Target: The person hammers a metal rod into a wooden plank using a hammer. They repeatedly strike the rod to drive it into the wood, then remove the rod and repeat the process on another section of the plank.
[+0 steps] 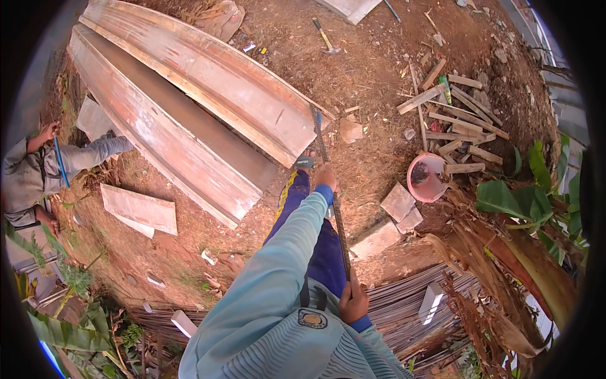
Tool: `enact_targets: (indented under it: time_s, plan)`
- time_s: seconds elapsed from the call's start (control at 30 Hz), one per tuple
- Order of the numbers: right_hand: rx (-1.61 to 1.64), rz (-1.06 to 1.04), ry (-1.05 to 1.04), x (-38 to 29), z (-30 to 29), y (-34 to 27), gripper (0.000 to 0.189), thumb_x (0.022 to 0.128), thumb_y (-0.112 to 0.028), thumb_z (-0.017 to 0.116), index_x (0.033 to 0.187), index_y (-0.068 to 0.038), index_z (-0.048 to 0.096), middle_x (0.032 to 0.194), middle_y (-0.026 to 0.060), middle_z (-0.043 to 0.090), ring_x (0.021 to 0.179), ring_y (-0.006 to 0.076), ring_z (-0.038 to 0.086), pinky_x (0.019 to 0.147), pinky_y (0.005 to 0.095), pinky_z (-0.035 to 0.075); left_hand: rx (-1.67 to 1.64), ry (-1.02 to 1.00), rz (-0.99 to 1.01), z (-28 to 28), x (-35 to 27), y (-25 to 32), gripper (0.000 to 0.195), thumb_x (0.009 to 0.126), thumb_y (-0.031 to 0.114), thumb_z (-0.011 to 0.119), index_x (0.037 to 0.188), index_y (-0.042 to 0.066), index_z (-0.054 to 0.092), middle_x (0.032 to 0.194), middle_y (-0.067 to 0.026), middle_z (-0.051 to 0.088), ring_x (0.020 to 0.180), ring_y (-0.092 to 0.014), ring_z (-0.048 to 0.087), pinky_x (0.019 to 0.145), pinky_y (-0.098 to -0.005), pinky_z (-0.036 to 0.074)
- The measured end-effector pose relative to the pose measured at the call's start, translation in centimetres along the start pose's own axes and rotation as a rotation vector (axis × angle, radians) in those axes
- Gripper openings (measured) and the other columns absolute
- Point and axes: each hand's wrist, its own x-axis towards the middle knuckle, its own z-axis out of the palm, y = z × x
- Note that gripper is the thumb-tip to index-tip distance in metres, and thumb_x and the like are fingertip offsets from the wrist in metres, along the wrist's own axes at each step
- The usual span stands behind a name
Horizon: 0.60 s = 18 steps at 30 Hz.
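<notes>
My left hand (326,178) grips a long ribbed steel bar (340,222) partway along its length. Lower down, close to my body, my right hand (354,300) is closed around the same bar. The bar's far end lies at the corner of a long wooden form panel (246,90) with raised edges; whether it touches is hard to tell. A small blue patch shows beside that end. Left of this panel lies a second long panel (170,142), with a dark gap along it. My sandalled foot (305,160) stands by the near end of the first panel.
A claw hammer (325,40) lies on the dirt ahead. To the right are a pile of wood offcuts (466,118), a pink bucket (423,177) and flat slabs (378,237). Another person (42,166) at left holds a blue rod. Behind me lie stacked thin rods (402,308).
</notes>
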Motion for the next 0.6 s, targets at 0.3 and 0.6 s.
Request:
enact_targets:
  time_s: [0.3, 0.6]
  plan:
    - [-0.005, 0.046, -0.078, 6.4, -10.3, -4.5, 0.040, 0.100, -0.007, 0.055, 0.139, 0.003, 0.057, 0.089, 0.0302, 0.068, 0.072, 0.0427, 0.068, 0.062, 0.0422, 0.052, 0.057, 0.153, 0.166, 7.0, 3.2, 1.8, 0.065, 0.104, 0.064, 0.029, 0.086, 0.005, 0.049, 0.057, -0.0125, 0.049, 0.041, -0.030, 0.051, 0.038, -0.0479, 0.047]
    - [-0.101, 0.097, -0.209, 12.1, -15.6, -13.2, 0.039, 0.101, -0.009, 0.053, 0.137, 0.006, 0.058, 0.074, 0.0270, 0.061, 0.057, 0.0303, 0.062, 0.054, 0.0387, 0.046, -0.185, -0.068, 0.136, 8.3, 4.8, 4.6, 0.044, 0.107, 0.046, 0.031, 0.095, 0.008, 0.049, 0.060, -0.0181, 0.052, 0.046, -0.038, 0.053, 0.042, -0.0583, 0.046]
